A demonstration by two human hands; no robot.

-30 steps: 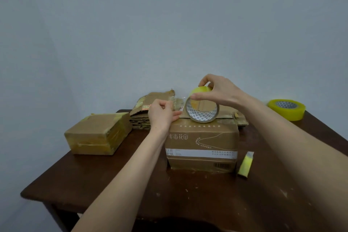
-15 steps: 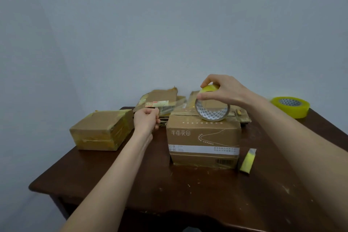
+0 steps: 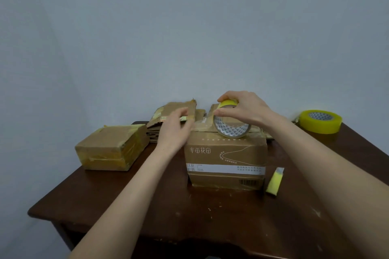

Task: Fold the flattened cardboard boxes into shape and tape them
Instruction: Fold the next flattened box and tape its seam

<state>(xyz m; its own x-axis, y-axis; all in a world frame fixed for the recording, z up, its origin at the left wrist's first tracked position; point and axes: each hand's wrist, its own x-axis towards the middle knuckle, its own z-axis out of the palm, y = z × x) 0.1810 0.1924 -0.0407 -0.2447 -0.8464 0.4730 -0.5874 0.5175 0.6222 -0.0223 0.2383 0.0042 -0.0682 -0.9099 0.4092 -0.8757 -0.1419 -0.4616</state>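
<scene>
Yellow tape roll [image 3: 231, 130] on the printed carton [image 3: 225, 153], our right hand [image 3: 246, 111] gripping it, left hand [image 3: 174, 130] loose-fingered beside. Taping the top, we reckon; next, draw tape across.

On the counter [image 3: 189, 216], the right hand [image 3: 246, 109] grips a tape roll [image 3: 231, 130] standing on edge atop the printed box [image 3: 225, 160]. The left hand [image 3: 174, 128], blurred, reaches with straight fingers to the box's top left corner, perhaps touching it. A taped box [image 3: 111, 149] sits left.
</scene>
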